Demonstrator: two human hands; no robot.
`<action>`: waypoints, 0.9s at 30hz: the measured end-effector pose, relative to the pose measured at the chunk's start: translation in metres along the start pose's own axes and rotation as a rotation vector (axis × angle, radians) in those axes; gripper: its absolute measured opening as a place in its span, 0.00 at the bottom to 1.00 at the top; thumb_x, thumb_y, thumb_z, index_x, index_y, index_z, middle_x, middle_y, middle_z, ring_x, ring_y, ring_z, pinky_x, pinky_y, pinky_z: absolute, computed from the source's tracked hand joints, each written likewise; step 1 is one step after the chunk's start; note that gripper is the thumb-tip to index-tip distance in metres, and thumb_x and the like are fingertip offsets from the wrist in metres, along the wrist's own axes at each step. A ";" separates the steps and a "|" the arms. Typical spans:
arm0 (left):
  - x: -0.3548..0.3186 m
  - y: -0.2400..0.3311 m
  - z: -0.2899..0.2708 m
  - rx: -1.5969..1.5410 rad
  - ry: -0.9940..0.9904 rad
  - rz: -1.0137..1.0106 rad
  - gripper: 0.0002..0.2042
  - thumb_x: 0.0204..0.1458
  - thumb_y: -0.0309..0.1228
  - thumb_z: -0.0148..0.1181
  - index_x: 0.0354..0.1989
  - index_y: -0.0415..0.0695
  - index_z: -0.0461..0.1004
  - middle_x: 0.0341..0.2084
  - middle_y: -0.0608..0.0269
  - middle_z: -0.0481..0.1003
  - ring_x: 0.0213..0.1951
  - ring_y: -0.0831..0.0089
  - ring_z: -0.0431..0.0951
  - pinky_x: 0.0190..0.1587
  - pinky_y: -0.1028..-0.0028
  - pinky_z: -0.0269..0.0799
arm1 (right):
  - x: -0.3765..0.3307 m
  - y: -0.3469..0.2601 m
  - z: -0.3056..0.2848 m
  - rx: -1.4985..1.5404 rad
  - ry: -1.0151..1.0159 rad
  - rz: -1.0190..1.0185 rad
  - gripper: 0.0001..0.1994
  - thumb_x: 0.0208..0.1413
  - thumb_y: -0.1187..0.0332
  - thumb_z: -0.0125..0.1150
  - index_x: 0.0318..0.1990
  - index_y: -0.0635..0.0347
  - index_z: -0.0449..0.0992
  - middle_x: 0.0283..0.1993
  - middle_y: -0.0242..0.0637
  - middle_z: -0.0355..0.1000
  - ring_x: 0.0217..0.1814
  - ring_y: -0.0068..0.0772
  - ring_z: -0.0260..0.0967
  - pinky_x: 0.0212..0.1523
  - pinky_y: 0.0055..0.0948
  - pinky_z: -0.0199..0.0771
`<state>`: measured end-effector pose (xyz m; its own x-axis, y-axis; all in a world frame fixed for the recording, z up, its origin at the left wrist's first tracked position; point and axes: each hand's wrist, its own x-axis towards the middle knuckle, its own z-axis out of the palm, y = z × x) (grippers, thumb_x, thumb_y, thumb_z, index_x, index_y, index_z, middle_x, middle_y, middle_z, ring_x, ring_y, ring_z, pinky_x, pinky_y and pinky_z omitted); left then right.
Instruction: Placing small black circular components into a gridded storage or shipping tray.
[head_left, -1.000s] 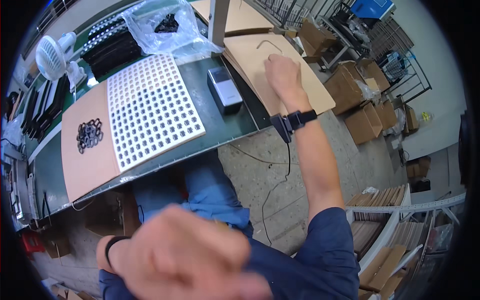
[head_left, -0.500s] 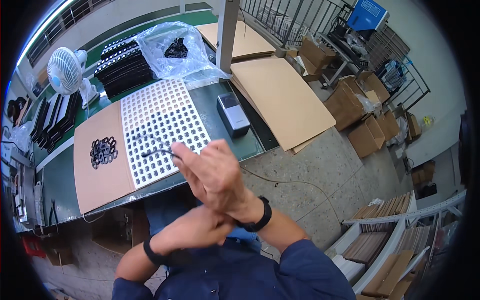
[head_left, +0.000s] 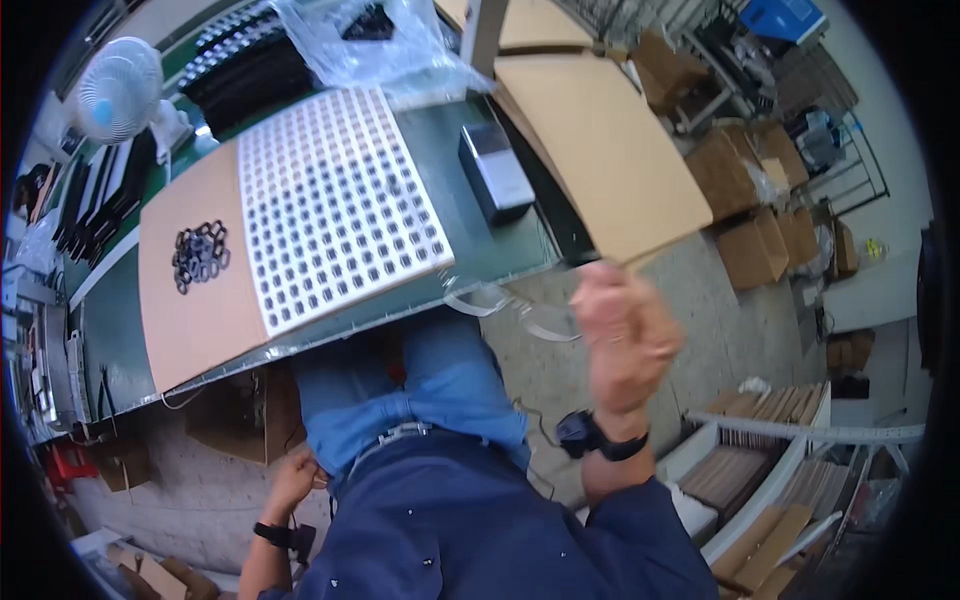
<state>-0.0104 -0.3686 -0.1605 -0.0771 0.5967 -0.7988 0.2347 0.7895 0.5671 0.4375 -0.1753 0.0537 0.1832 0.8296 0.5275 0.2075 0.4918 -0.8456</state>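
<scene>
My right hand (head_left: 628,335) is raised off the table's right front corner, smeared by motion. Its fingers are closed on a pair of clear-lensed eyeglasses (head_left: 484,298), which stick out to the left, blurred, past the table edge. Low at my left hip, my left hand (head_left: 297,478) has bent fingers against the jeans; the fingertips, and anything in them, are hidden. On the table lies a white sheet (head_left: 425,215) carrying rows of small dark pieces. A pile of black rings (head_left: 203,252) rests on the brown cardboard (head_left: 190,330) beside it.
A grey-and-black box (head_left: 497,178) stands right of the sheet. Brown cardboard sheets (head_left: 610,150) are stacked farther right. Behind are a fan (head_left: 118,90), a plastic bag (head_left: 400,50) and black trays (head_left: 245,80). A shelf rack (head_left: 790,430) stands at lower right.
My hands were crossed before my chest and have parted. The right hand has swung right with the eyeglasses; the left has dropped to my hip. The view has shifted.
</scene>
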 end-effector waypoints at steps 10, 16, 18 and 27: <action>0.011 -0.101 -0.006 0.409 -0.100 0.154 0.09 0.59 0.32 0.56 0.36 0.40 0.80 0.35 0.49 0.80 0.35 0.53 0.80 0.42 0.61 0.77 | 0.001 -0.004 -0.111 -0.071 0.341 -0.116 0.20 0.75 0.60 0.45 0.55 0.71 0.71 0.19 0.25 0.52 0.24 0.18 0.48 0.40 0.28 0.61; 0.020 -0.105 0.019 0.331 -0.130 0.215 0.09 0.59 0.33 0.56 0.37 0.40 0.80 0.34 0.50 0.80 0.35 0.54 0.80 0.42 0.62 0.77 | 0.015 0.000 -0.101 -0.087 0.295 -0.127 0.20 0.75 0.59 0.45 0.54 0.70 0.72 0.19 0.24 0.52 0.24 0.18 0.48 0.39 0.28 0.61; 0.023 -0.103 0.017 0.319 -0.132 0.237 0.10 0.59 0.33 0.56 0.37 0.40 0.79 0.34 0.50 0.80 0.35 0.55 0.80 0.42 0.62 0.77 | 0.020 0.001 -0.090 -0.046 0.246 -0.158 0.19 0.75 0.59 0.45 0.54 0.70 0.72 0.19 0.24 0.52 0.24 0.18 0.48 0.39 0.28 0.61; 0.055 -0.082 0.019 0.256 -0.121 0.377 0.10 0.59 0.34 0.57 0.39 0.40 0.79 0.34 0.51 0.80 0.36 0.57 0.81 0.42 0.63 0.77 | 0.025 0.012 -0.007 0.217 0.047 -0.086 0.19 0.72 0.56 0.51 0.46 0.67 0.74 0.18 0.25 0.55 0.22 0.21 0.54 0.32 0.29 0.64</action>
<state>-0.0151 -0.4032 -0.2546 0.1694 0.8016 -0.5733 0.4575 0.4512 0.7662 0.4513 -0.1509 0.0572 0.2195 0.7713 0.5974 0.0136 0.6099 -0.7924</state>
